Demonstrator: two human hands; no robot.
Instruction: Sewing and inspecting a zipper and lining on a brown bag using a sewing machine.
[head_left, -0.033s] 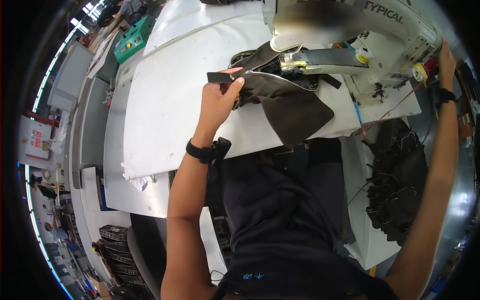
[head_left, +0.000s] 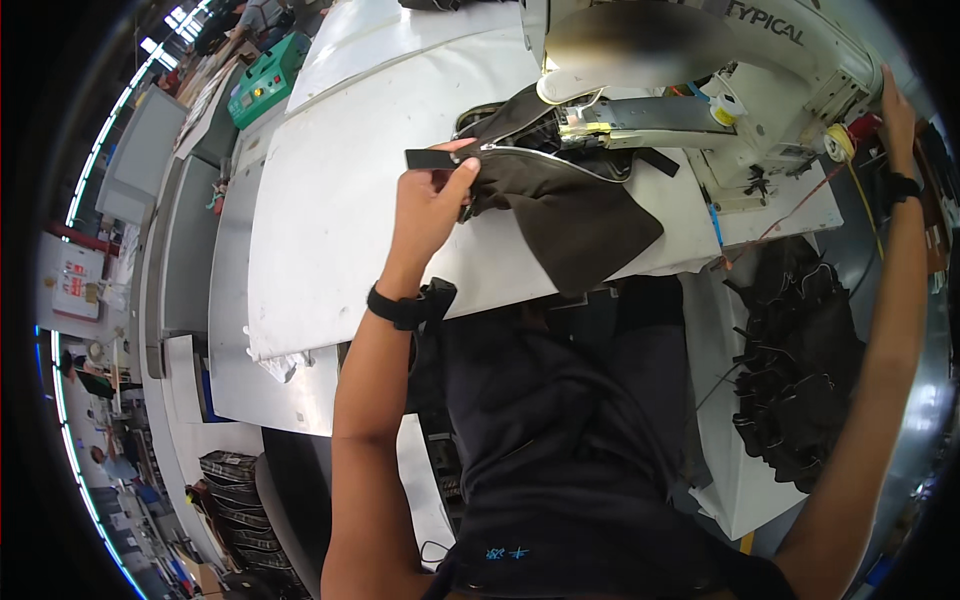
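Observation:
My left hand [head_left: 430, 205] pinches the end of a dark brown zippered fabric piece [head_left: 590, 230], thumb on top beside the zipper. A short black strip [head_left: 430, 159] sticks out to the left past my fingers. The piece lies around the narrow arm [head_left: 660, 113] of a sewing machine [head_left: 800, 80], and a loose flap of it hangs over the table edge. On the far right, my right hand [head_left: 898, 120] rests against the end of the machine head with its fingers stretched upward; what they touch is partly hidden.
A white worktable [head_left: 350, 220] lies under the fabric. Right of my lap, a heap of dark zippered pieces [head_left: 795, 370] rests on a white surface. A yellow thread spool [head_left: 838, 145] is by the machine's right end. Far left stands a green device [head_left: 268, 78], with a person [head_left: 262, 15] beyond it.
My left hand and the fabric have shifted slightly left. My right hand has moved a little, its fingers now reaching higher along the machine's end.

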